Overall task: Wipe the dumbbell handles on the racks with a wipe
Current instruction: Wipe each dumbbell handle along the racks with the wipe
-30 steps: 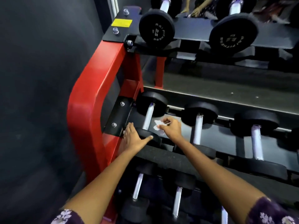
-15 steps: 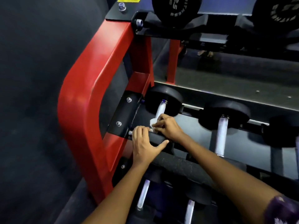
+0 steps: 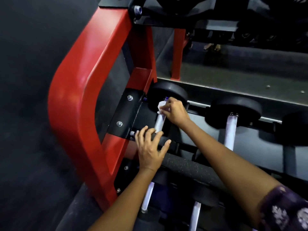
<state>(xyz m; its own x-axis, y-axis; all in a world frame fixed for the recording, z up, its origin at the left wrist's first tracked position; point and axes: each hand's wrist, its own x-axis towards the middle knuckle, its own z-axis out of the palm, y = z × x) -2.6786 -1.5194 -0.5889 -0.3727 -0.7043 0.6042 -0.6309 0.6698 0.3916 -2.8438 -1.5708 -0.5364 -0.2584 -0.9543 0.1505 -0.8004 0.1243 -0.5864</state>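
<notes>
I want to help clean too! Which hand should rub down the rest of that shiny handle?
The right hand. It already holds the wipe against the top of the handle. The left hand rests on the dumbbell's near end, probably steadying it.

On the middle shelf, the red rack upright (image 3: 86, 97) and its black bolted bracket (image 3: 124, 114) are closing in the leftmost dumbbell's left side. The right hand (image 3: 175, 111) and wipe (image 3: 162, 107) are covering the top of that dumbbell's handle (image 3: 159, 122), while the left hand (image 3: 150, 147) is lying over its near head. A bare strip of grey shelf (image 3: 205, 130) is lying open between this handle and the neighbouring dumbbell (image 3: 233, 114) at centre right. The upper shelf (image 3: 216, 20) is overhanging along the frame's top.
</notes>
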